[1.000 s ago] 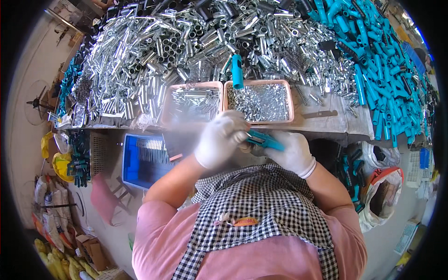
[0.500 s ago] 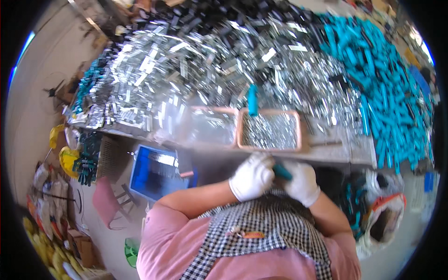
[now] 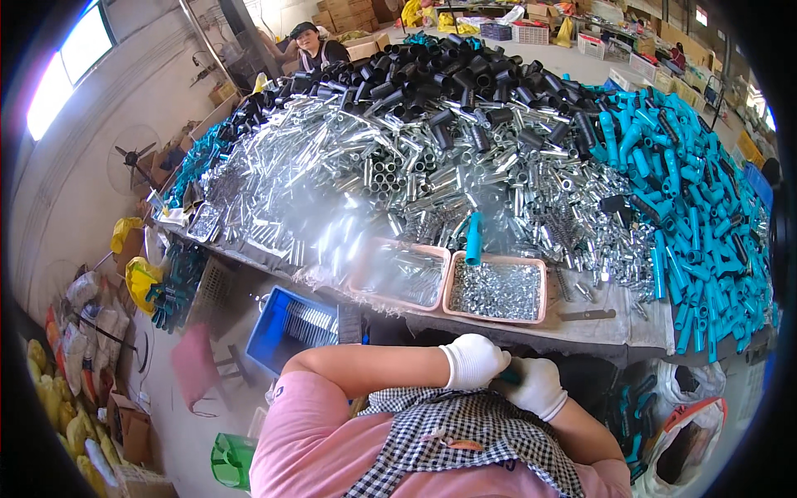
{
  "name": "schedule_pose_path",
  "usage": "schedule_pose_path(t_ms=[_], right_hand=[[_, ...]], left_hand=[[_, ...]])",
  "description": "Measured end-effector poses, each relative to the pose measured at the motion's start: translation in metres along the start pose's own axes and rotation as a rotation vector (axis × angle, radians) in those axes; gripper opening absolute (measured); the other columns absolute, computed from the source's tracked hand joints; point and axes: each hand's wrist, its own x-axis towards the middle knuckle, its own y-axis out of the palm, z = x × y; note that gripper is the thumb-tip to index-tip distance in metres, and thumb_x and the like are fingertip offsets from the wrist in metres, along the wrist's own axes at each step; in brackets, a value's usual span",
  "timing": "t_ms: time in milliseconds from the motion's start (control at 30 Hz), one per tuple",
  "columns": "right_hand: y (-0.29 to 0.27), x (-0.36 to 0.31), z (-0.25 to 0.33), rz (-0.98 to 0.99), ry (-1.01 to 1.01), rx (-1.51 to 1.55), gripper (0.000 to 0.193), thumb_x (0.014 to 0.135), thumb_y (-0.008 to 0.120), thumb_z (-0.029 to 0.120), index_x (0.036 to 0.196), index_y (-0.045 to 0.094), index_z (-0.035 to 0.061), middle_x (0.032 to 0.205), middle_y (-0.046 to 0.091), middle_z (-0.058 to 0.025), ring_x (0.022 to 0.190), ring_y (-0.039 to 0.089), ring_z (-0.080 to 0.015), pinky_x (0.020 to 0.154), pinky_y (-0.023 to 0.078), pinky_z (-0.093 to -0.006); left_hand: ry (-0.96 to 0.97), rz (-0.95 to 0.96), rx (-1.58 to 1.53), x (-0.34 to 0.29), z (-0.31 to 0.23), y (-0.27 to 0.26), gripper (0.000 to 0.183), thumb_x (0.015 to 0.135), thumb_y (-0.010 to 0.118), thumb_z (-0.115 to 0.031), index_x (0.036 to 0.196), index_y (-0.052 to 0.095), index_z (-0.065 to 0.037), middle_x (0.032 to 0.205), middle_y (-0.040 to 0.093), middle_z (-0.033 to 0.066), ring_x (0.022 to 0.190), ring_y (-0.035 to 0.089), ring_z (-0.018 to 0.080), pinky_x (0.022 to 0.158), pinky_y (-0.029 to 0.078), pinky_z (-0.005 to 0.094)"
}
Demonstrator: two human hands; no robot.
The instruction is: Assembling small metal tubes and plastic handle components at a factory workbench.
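Observation:
In front of my apron, my two white-gloved hands are close together. My right hand (image 3: 538, 388) is closed around a teal tube-shaped piece (image 3: 509, 377), of which only a short length shows. At its other end, my left hand (image 3: 476, 362) has its fingers curled in; what they pinch is hidden. Just beyond, on the table edge, a pink-rimmed tray (image 3: 544, 290) holds many small shiny metal parts. Left of it is a second tray (image 3: 359, 284), with clear plastic over it. A single teal tube (image 3: 473, 239) stands behind the trays.
Heaps of silver metal tubes (image 3: 332, 158), black sleeves (image 3: 465, 75) and teal tubes (image 3: 697, 224) cover the table. A flat metal strip (image 3: 588, 315) lies at the front edge. Lower left are a blue crate (image 3: 274, 332) and a pink stool (image 3: 195, 365). Another person (image 3: 320, 50) is behind the heap.
The view has tilted up, showing more of the room and the person behind the heap. My hands remain together at the teal piece, which now shows less between them.

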Motion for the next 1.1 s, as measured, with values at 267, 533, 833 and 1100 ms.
schedule_pose_path(t_ms=[267,533,833,1100], right_hand=[[-0.004,0.008,-0.001,-0.018,0.036,0.008,0.035,0.071,0.076,0.042,0.089,0.072,0.0122,0.074,0.067,-0.0156,0.068,0.066,-0.0358,0.059,0.052,-0.0443],[-0.012,-0.001,0.005,-0.022,0.084,0.076,0.031,0.072,0.077,0.039,0.082,0.072,0.0109,0.072,0.067,-0.0151,0.068,0.067,-0.0355,0.061,0.053,-0.0429],[-0.019,0.021,-0.004,-0.202,-0.073,0.110,0.046,0.075,0.076,0.032,0.118,0.069,0.0150,0.087,0.069,-0.0172,0.075,0.067,-0.0369,0.066,0.054,-0.0439],[-0.018,0.023,-0.006,-0.206,-0.015,0.133,0.033,0.071,0.079,0.031,0.097,0.069,0.0112,0.078,0.067,-0.0154,0.070,0.067,-0.0352,0.059,0.052,-0.0413]], left_hand=[[0.005,-0.065,-0.053,0.008,0.008,-0.012,0.023,0.083,0.066,-0.025,0.086,0.061,-0.003,0.070,0.066,0.0169,0.066,0.068,0.0349,0.061,0.054,0.0454],[0.034,-0.296,-0.094,-0.004,0.006,0.014,0.022,0.084,0.066,-0.025,0.079,0.056,-0.006,0.068,0.061,0.0131,0.067,0.064,0.0341,0.061,0.052,0.0443],[-0.171,-0.555,-0.471,-0.021,0.014,-0.011,0.015,0.076,0.073,-0.009,0.090,0.070,-0.004,0.086,0.069,0.0133,0.078,0.069,0.0288,0.071,0.056,0.0378],[0.125,-0.835,-0.294,-0.016,0.023,0.010,0.024,0.076,0.077,-0.009,0.088,0.057,-0.005,0.108,0.068,0.0161,0.100,0.067,0.0336,0.084,0.053,0.0407]])
